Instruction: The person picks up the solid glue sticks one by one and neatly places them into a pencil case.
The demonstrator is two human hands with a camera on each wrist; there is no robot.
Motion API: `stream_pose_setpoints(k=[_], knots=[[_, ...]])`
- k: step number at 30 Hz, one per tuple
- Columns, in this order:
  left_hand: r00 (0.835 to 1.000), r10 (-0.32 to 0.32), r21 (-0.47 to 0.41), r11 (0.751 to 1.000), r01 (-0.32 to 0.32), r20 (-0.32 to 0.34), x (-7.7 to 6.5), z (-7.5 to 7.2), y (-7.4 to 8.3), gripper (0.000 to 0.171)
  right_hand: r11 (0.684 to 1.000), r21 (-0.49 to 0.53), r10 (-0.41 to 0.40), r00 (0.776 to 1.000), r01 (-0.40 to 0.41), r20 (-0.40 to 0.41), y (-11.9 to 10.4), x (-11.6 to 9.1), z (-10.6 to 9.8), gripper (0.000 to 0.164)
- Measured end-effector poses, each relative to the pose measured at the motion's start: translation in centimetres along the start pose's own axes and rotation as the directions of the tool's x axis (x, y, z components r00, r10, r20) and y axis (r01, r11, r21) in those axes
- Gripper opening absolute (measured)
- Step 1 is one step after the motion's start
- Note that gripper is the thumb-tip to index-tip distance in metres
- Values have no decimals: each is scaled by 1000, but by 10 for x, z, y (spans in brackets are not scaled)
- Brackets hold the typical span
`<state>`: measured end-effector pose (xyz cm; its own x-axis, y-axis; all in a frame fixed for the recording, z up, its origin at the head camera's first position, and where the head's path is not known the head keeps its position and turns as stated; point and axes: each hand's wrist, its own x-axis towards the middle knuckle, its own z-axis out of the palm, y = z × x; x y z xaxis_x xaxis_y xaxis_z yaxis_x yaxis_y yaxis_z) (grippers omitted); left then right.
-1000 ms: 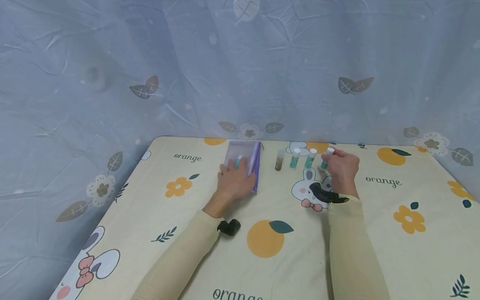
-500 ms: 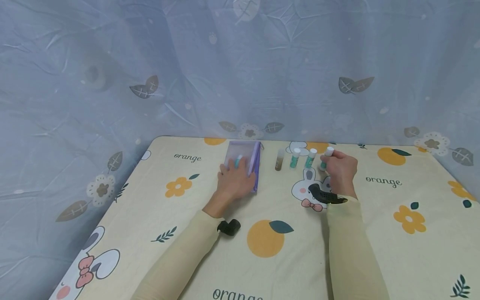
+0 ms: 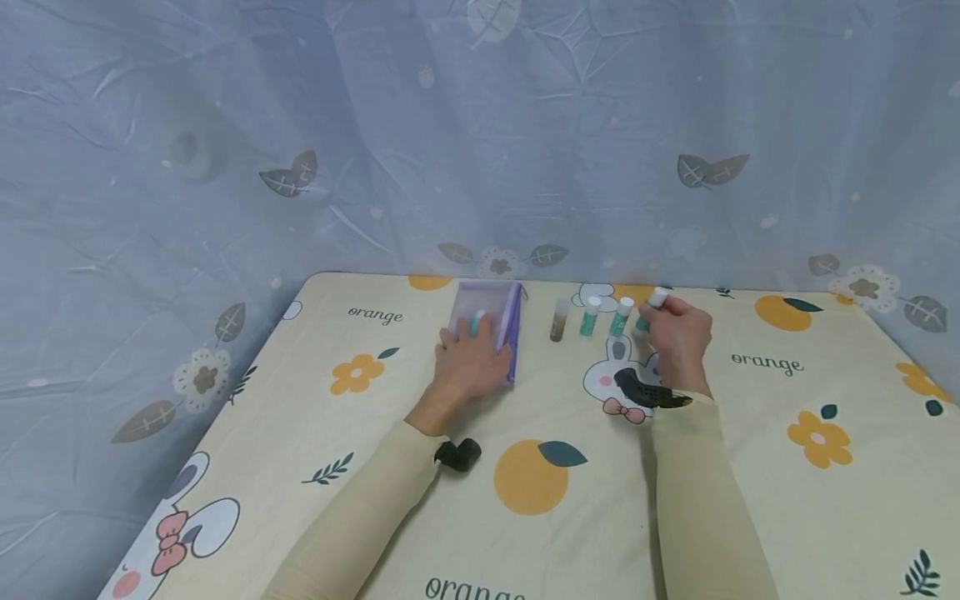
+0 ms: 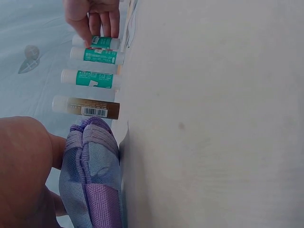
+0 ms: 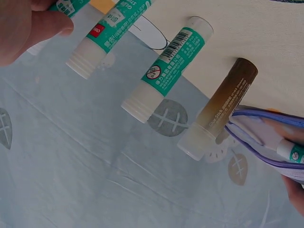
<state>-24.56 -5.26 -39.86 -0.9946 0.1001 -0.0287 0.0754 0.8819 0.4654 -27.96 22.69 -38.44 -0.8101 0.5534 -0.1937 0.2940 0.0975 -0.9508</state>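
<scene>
My left hand (image 3: 470, 364) rests with fingers spread on a purple mesh zip pouch (image 3: 480, 296) near the table's far edge. Through the mesh shows a green-and-white glue stick (image 5: 294, 153). Right of the pouch, a brown glue stick (image 5: 228, 97) and two green ones, a nearer (image 3: 589, 317) and a farther (image 3: 620, 317), stand upright in a row. At the row's right end my right hand (image 3: 682, 333) pinches another green glue stick (image 4: 108, 43) between thumb and fingers. It leans with its white cap to the right, close beside its neighbour; its lower end is partly hidden.
A cream tablecloth (image 3: 405, 517) printed with oranges, flowers and rabbits covers the table. Behind the table's far edge hangs a grey-blue curtain (image 3: 480, 167) with leaf prints. A black wrist strap (image 3: 652, 390) sits at my right cuff.
My right hand has shifted slightly left with its green glue stick, which now tilts more and has its cap a little higher. The left hand and pouch have stayed still.
</scene>
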Motion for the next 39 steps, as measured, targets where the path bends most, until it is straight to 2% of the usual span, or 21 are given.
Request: stream_pose_setpoints(k=[14,25,39], knots=[[1000,-4,-4,1000,4,0,1,0,-1,67,999,7,-46,998,46,-36,-7,1,2,48],[1000,-6,-3,1000,6,-2,1,1,-1,66,992,49,-110,991,114,-79,-13,-2,2,46],[1000,-2,0,1000,2,0,1,2,0,67,977,73,-193,976,201,-97,-27,-7,-2,45]])
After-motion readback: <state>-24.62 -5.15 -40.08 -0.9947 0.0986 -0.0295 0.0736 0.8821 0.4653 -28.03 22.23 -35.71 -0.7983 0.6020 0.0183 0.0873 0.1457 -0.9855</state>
